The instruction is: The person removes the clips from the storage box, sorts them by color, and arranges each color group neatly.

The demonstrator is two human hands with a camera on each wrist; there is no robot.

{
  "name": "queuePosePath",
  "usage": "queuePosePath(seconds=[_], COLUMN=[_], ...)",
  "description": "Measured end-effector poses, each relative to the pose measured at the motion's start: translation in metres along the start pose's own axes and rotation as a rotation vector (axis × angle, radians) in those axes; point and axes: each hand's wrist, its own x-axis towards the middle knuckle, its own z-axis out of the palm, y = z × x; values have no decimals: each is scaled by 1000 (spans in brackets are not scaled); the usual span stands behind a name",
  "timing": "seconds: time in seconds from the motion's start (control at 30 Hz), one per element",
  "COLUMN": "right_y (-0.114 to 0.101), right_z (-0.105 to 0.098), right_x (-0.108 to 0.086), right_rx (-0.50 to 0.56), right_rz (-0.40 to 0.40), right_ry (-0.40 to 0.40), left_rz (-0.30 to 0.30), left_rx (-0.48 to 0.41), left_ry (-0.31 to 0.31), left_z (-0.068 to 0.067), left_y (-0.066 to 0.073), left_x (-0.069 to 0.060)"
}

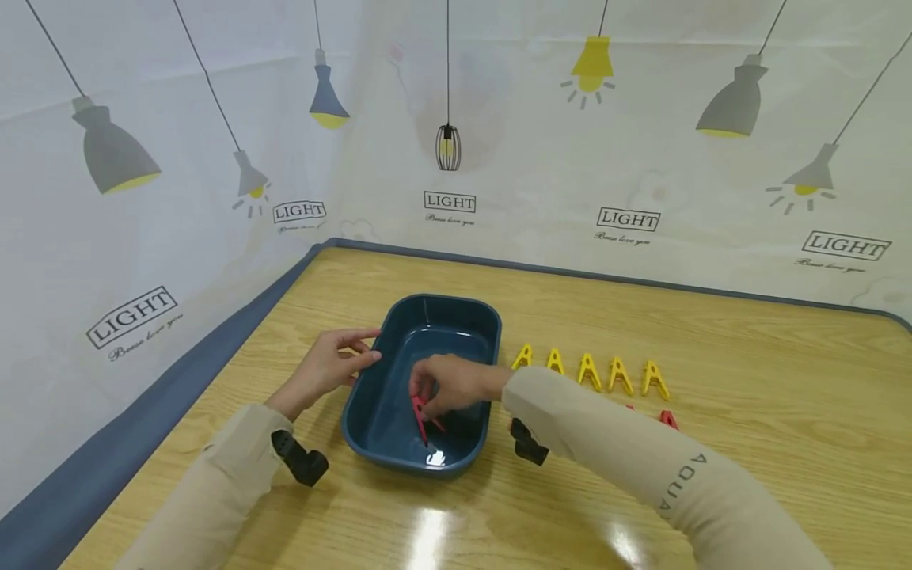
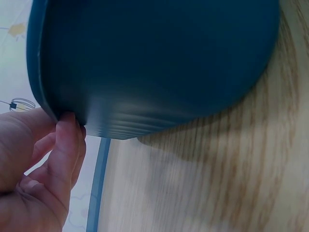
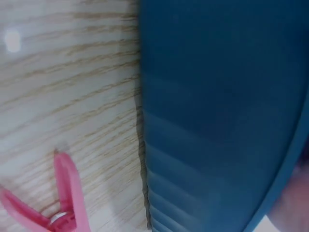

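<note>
A dark blue rectangular basin [image 1: 395, 396] stands on the table. My left hand [image 1: 333, 366] holds its left rim; the left wrist view shows the fingers [image 2: 67, 150] against the outer wall. Inside the basin, my right hand [image 1: 450, 384] pinches a red clothespin [image 1: 420, 419] low over the floor near the front end. The basin wall [image 3: 217, 116] hides most of this hand in the right wrist view. To the right, several yellow clothespins [image 1: 587, 370] stand in a row. A red clothespin [image 1: 668, 419] shows beyond the right sleeve, another partly hidden by it.
The wooden table [image 1: 769, 380] extends right of the clothespins. Behind it and to the left hangs a pale curtain [image 1: 527, 174] printed with lamps. A pinkish-red clothespin [image 3: 70, 198] lies on the wood close to the basin's outer wall.
</note>
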Motion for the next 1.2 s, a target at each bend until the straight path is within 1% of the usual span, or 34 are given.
queuePosePath(seconds=[0.1, 0.2, 0.4, 0.47, 0.67, 0.77, 0.87, 1.07, 1.2], right_y=[0, -1, -2, -2, -3, -1, 4, 16, 31], right_z=[-1, -3, -11, -14, -27, -35, -41, -52, -56], right_x=[-3, -11, -32, -39, -61, -74, -88, -119, -144], right_rx=[25, 43, 115, 137, 226, 281, 283, 295, 320], right_rz=[-39, -82, -129, -160, -204, -201, -202, -150, -87], right_ry=[23, 39, 90, 116, 170, 189, 224, 288, 313], left_rz=[-1, -5, 2, 4, 17, 20, 21, 27, 30], left_rx=[3, 2, 4, 10, 18, 15, 10, 7, 6], left_ry=[-2, -3, -5, -3, -2, -5, -5, -7, -10], left_z=[-1, -1, 1, 1, 1, 0, -1, 0, 0], left_y=[1, 1, 1, 1, 0, 0, -1, -2, -2], left_x=[0, 0, 1, 1, -1, -2, -2, 0, 0])
